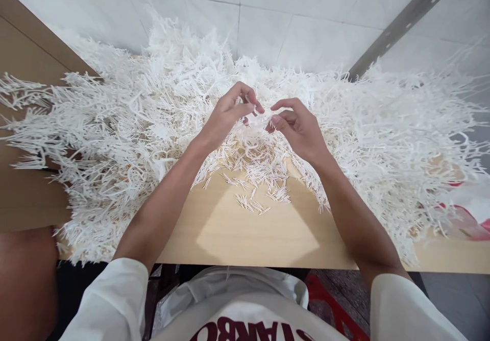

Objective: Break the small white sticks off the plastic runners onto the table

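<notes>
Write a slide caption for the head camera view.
Two bare hands, left and right, work among tangled white plastic-like strands heaped on a pale wooden table.

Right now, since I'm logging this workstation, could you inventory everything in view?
Branched strands: uncountable, white, heaped across table
Loose short sticks: many, white, below hands
Table: one, pale wood-coloured, under heap
Panel or box: at least one, brown, left
Tiled wall: one, whitish, behind
Slotted post: one, grey, behind right
Plastic bag: apparently one, whitish with red, right edge
Stool-like item: one, red, below table
Floor: one, grey, below
Bare limb: one, lower left, owner unclear
Shirt: one, white, dark-red lettering, bottom
Left hand, right hand: two, bare, centre
</notes>
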Demonstrator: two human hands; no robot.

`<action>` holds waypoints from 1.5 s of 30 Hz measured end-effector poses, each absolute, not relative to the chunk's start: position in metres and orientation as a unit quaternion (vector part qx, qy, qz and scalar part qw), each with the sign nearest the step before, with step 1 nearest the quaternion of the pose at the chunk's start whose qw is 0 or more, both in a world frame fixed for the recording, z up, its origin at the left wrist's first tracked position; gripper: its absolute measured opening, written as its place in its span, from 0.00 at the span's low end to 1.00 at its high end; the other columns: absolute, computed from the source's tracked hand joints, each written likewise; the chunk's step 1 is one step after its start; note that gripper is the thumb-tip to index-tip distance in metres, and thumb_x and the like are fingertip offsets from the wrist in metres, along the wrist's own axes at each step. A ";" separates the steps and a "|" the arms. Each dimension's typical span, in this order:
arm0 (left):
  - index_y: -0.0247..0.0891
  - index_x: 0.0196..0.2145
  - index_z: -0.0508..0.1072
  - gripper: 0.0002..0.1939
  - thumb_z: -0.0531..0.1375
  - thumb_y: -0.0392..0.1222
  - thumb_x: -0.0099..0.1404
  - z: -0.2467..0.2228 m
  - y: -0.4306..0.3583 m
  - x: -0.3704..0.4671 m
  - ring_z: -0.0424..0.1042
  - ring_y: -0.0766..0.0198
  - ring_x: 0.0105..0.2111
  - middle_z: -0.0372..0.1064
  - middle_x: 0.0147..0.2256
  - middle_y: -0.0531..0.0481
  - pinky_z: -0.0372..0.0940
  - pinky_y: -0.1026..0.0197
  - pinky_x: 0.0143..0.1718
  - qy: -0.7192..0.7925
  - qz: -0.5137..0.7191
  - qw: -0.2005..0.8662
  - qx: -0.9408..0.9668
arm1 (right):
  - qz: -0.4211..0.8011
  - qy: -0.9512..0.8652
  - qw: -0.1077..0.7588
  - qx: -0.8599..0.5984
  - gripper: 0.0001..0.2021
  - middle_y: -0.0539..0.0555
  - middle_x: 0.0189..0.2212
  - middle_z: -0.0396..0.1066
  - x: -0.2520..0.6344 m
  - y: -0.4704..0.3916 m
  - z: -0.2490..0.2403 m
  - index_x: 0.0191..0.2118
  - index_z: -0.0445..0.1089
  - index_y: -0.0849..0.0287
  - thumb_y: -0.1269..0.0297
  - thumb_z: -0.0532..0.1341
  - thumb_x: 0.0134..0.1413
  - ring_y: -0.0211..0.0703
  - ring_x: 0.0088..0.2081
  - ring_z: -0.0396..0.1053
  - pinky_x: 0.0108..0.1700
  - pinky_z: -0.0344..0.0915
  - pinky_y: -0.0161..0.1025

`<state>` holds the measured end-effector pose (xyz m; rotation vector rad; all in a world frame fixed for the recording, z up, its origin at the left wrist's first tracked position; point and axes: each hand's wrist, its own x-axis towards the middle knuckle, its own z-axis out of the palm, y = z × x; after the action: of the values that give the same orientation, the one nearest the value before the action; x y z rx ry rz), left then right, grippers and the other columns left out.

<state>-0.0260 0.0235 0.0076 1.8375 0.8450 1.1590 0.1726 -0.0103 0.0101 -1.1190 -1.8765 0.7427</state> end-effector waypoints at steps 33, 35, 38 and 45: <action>0.45 0.40 0.69 0.18 0.66 0.54 0.55 -0.019 0.020 0.001 0.72 0.68 0.35 0.70 0.32 0.54 0.68 0.60 0.40 0.325 0.471 0.494 0.655 | 0.225 -0.695 0.489 -0.476 0.19 0.51 0.31 0.70 0.158 -0.015 0.001 0.49 0.61 0.48 0.44 0.48 0.61 0.42 0.37 0.72 0.39 0.71 0.44; 0.43 0.37 0.70 0.17 0.67 0.51 0.54 -0.020 0.020 0.001 0.71 0.69 0.33 0.70 0.31 0.54 0.67 0.61 0.38 0.324 0.459 0.513 0.649 | 0.219 -0.701 0.485 -0.475 0.19 0.50 0.30 0.67 0.160 -0.015 0.001 0.49 0.61 0.48 0.44 0.47 0.62 0.41 0.34 0.71 0.38 0.70 0.43; 0.40 0.34 0.72 0.13 0.68 0.47 0.53 -0.016 0.020 -0.002 0.69 0.69 0.31 0.70 0.31 0.54 0.65 0.62 0.36 0.335 0.454 0.503 0.655 | 0.194 -0.717 0.470 -0.477 0.20 0.50 0.29 0.64 0.165 -0.014 0.003 0.49 0.62 0.48 0.44 0.46 0.62 0.40 0.32 0.70 0.37 0.69 0.43; 0.38 0.31 0.75 0.10 0.64 0.47 0.57 0.000 0.014 -0.006 0.69 0.68 0.35 0.74 0.33 0.52 0.63 0.62 0.38 0.347 0.424 0.445 0.708 | 0.216 -0.722 0.468 -0.461 0.17 0.49 0.29 0.65 0.167 -0.014 0.007 0.49 0.63 0.48 0.46 0.49 0.62 0.39 0.33 0.70 0.39 0.70 0.43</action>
<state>-0.0063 0.0139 0.0003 1.7542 0.8608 1.0513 0.1674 -0.0140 0.0074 -1.1317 -1.7716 0.5293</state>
